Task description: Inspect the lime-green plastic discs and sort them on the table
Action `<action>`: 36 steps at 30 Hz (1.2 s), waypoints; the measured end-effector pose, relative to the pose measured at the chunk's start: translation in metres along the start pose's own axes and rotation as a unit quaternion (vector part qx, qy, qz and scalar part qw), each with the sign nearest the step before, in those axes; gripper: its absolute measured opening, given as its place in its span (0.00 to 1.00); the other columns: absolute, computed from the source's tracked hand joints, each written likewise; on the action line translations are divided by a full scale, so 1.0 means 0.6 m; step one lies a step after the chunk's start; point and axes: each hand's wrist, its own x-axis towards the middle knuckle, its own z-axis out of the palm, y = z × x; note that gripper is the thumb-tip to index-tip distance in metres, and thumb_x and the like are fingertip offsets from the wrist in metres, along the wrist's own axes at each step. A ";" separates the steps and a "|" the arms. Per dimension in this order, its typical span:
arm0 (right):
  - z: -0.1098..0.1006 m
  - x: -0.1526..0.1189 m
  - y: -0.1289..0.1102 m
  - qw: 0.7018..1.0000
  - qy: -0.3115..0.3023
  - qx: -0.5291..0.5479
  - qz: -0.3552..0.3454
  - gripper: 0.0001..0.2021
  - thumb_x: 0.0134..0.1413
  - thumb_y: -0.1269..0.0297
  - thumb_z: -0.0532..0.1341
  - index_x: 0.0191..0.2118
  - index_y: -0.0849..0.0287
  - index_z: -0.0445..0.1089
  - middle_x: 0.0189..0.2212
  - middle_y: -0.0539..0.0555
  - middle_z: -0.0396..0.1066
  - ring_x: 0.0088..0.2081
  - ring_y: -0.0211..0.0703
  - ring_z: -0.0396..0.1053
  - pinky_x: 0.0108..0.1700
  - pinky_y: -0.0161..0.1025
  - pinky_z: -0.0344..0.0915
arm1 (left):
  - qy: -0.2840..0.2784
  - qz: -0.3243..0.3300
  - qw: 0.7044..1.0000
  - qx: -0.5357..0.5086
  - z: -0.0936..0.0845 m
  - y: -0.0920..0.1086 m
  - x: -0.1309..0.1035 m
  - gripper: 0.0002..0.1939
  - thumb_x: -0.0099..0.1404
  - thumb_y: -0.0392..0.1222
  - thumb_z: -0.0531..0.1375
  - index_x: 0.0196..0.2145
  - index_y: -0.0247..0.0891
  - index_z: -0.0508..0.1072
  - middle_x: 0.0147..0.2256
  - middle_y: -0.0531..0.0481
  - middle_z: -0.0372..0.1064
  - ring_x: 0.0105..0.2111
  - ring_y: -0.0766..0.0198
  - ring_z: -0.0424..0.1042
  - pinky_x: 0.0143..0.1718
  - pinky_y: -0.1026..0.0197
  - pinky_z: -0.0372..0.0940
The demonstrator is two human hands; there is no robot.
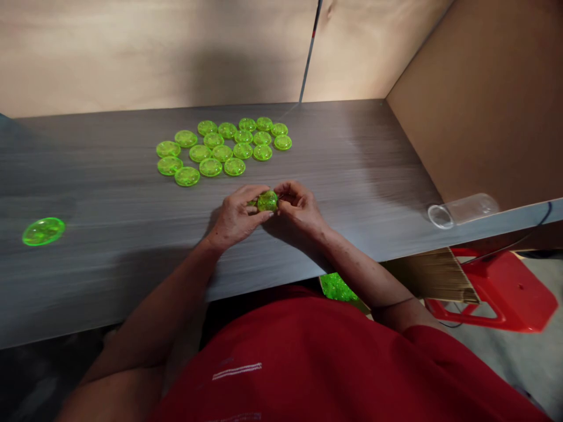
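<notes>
My left hand point(241, 215) grips a translucent green plastic disc point(267, 201) between thumb and fingers, tilted on edge so its domed side shows. Against the disc's right edge, the fingers of my right hand point(301, 206) are pinched together; what lies between them is too small to make out. Both hands are just above the grey table point(352, 176). Beyond them lies a cluster of similar green discs point(222, 153), flat in loose rows. A single green disc point(43, 231) sits apart at the far left.
A clear plastic cylinder point(466, 211) lies on its side at the table's right edge. Wooden panels point(132, 53) wall the back and right. Below the front edge are a cardboard box point(431, 272), green pieces point(338, 287) and a red plastic stool point(514, 293).
</notes>
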 end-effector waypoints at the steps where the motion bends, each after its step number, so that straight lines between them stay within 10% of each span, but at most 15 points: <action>1: 0.000 -0.001 0.000 1.000 0.000 0.003 0.002 0.12 0.50 0.64 0.72 0.39 0.53 0.70 0.30 0.44 0.72 0.31 0.36 0.68 0.35 0.35 0.66 | 0.001 0.004 1.000 0.006 0.000 0.000 0.001 0.24 0.59 0.45 0.75 0.54 0.45 0.87 0.60 0.42 0.81 0.59 0.47 0.81 0.49 0.54 0.84; 14: -0.019 -0.011 -0.014 1.000 0.020 0.002 0.018 0.15 0.54 0.58 0.76 0.43 0.53 0.72 0.34 0.47 0.73 0.30 0.36 0.68 0.34 0.36 0.68 | 0.065 -0.004 0.998 0.012 0.027 0.014 0.008 0.21 0.57 0.45 0.75 0.49 0.42 0.88 0.54 0.44 0.85 0.46 0.56 0.84 0.45 0.59 0.81; 19: -0.052 -0.033 -0.030 0.992 0.002 -0.107 -0.073 0.21 0.60 0.52 0.76 0.54 0.52 0.76 0.48 0.56 0.79 0.42 0.45 0.75 0.38 0.39 0.72 | -0.073 -0.134 0.978 -0.144 0.024 0.046 0.014 0.22 0.60 0.53 0.73 0.46 0.34 0.89 0.32 0.46 0.82 0.24 0.63 0.77 0.23 0.65 0.69; 25: -0.083 -0.058 -0.029 0.937 -0.087 -0.286 -0.183 0.13 0.73 0.59 0.67 0.58 0.53 0.78 0.56 0.59 0.75 0.46 0.45 0.73 0.45 0.42 0.74 | -0.143 -0.154 0.957 -0.201 0.034 0.049 0.014 0.23 0.60 0.58 0.75 0.40 0.33 0.88 0.33 0.43 0.84 0.22 0.62 0.78 0.22 0.63 0.72; 36: -0.092 -0.069 -0.019 0.908 -0.074 -0.350 -0.218 0.08 0.75 0.59 0.66 0.52 0.55 0.76 0.43 0.55 0.76 0.39 0.44 0.68 0.44 0.42 0.69 | -0.016 0.115 0.993 0.029 0.042 0.045 -0.008 0.13 0.71 0.53 0.74 0.42 0.41 0.89 0.41 0.44 0.86 0.39 0.60 0.83 0.36 0.64 0.77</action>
